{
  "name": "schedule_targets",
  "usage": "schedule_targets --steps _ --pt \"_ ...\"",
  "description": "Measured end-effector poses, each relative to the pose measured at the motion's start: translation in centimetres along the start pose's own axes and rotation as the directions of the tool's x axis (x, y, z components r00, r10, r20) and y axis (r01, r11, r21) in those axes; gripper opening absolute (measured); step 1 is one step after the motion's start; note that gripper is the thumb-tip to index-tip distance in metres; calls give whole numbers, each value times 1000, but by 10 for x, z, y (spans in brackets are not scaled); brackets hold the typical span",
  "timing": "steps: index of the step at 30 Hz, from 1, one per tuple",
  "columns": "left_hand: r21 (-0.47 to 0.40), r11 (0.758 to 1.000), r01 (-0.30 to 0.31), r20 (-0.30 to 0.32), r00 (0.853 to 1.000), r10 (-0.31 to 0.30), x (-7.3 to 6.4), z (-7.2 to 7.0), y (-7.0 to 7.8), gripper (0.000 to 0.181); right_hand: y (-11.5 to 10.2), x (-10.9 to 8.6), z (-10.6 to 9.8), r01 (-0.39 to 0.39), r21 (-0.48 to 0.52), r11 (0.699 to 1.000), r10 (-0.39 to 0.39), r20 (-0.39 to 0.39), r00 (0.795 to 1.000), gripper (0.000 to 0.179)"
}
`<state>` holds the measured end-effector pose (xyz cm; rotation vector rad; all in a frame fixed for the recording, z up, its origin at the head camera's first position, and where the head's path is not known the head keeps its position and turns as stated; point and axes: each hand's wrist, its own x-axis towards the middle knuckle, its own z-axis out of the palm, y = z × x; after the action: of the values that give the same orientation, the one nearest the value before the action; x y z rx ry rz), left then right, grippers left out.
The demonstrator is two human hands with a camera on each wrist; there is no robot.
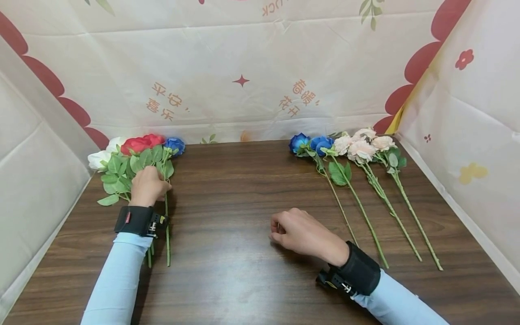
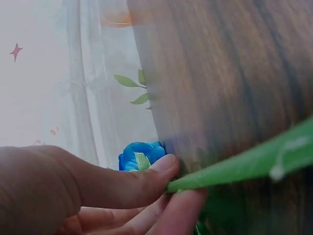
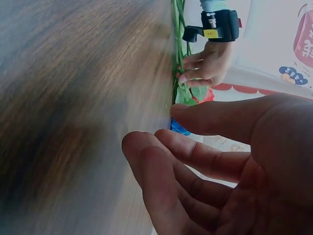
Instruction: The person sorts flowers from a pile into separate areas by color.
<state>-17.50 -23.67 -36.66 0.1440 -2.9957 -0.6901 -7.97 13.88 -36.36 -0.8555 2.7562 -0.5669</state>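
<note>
At the left of the table, my left hand (image 1: 148, 185) pinches the green stem (image 2: 230, 169) of a blue artificial rose (image 1: 174, 145) between thumb and fingers. The bloom (image 2: 140, 155) shows just beyond the thumb in the left wrist view. Red roses (image 1: 142, 143) and white roses (image 1: 101, 158) with green leaves lie beside it, their stems partly hidden by the hand and forearm. Loosely curled, my right hand (image 1: 302, 232) is over the table right of centre, with nothing in its fingers (image 3: 156, 171).
To the right lie two blue roses (image 1: 321, 145) and several pale pink flowers (image 1: 361, 149), their long stems pointing toward me. A printed white cloth (image 1: 243, 58) closes off the back and both sides of the wooden table (image 1: 227, 216).
</note>
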Motion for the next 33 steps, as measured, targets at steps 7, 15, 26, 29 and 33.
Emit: schedule_targets --steps 7,15,26,29,33 --pt "-13 1000 -24 -39 999 24 -2 -8 5 39 2 1 0 -18 -5 1000 18 -1 1000 11" --pt "-7 999 -32 -127 991 31 -7 -25 19 25 4 1 0 -22 -5 1000 22 -4 1000 10" --pt "-71 989 -132 -160 980 119 -16 -35 42 35 8 3 -1 -25 6 1000 26 -37 999 12" --pt "-138 979 -149 -119 984 133 -18 -30 52 35 9 4 -1 -30 19 999 31 -47 998 11" --pt "-282 948 -144 -58 989 133 -18 -19 64 36 9 5 -2 -48 65 997 52 -68 996 9"
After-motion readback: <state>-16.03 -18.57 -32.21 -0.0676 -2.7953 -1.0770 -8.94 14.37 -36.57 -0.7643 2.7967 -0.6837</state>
